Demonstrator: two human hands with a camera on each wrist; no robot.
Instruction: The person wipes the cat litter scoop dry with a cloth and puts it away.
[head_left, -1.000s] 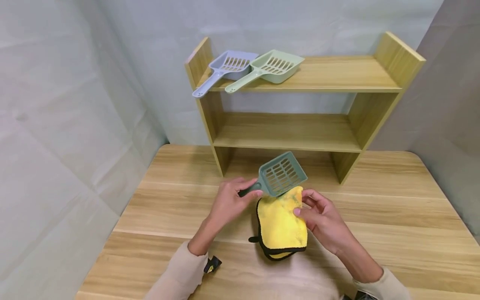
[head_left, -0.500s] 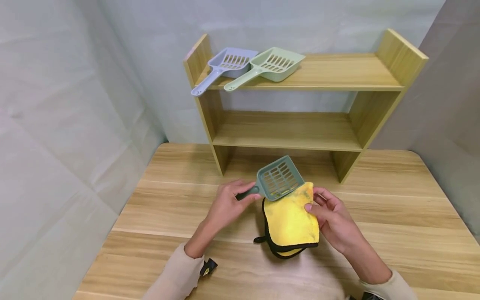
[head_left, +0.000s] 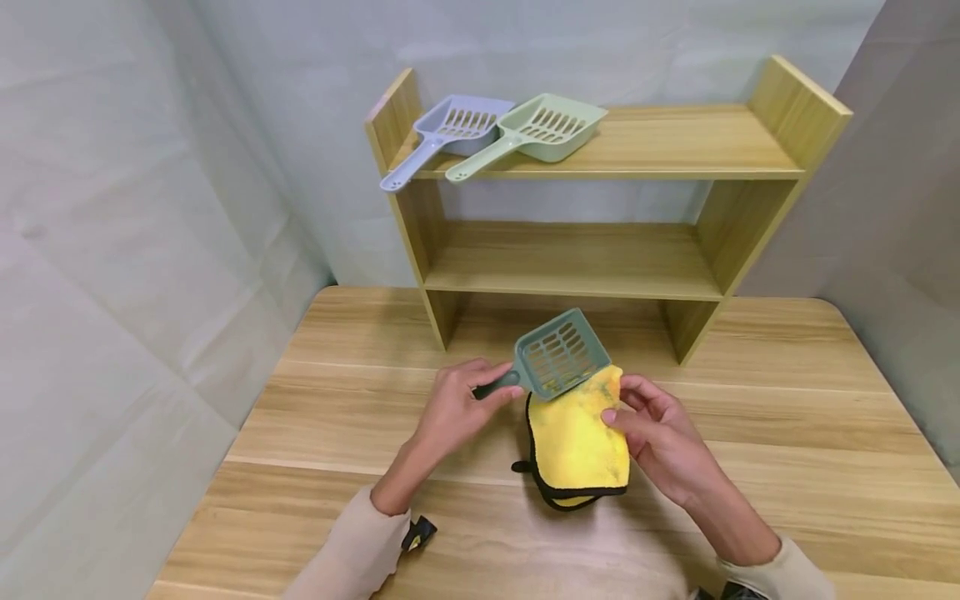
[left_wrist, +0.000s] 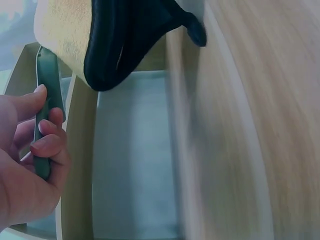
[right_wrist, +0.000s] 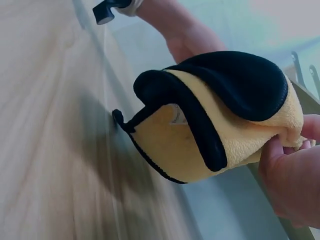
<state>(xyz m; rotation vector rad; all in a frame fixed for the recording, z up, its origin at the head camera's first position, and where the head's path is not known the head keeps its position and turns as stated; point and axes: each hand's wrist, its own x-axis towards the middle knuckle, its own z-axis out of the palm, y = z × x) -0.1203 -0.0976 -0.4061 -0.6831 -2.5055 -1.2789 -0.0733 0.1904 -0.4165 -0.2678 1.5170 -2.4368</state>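
Note:
My left hand (head_left: 457,408) grips the handle of a dark green slotted litter scoop (head_left: 561,357), its basket tilted up above the table. The left wrist view shows the thumb and curled fingers around the green handle (left_wrist: 48,90). With my right hand (head_left: 663,437) I pinch a folded yellow cloth (head_left: 577,446) edged in black. The cloth's upper part, marked with dark smudges, lies along the scoop's lower rim. In the right wrist view the cloth (right_wrist: 165,145) hangs in loose folds, with a small black loop at one corner. My right fingertips are partly hidden behind it.
A wooden shelf unit (head_left: 573,260) stands at the back of the wooden table (head_left: 315,400). On its top board, to the left, a lavender litter scoop (head_left: 457,125) and a pale green one (head_left: 543,133) lie side by side, handles jutting over the front edge.
Over the first half second, my right hand and the cloth slide right along the scoop's rim, and the scoop dips slightly. Since then the cloth has shifted back a little to the left.

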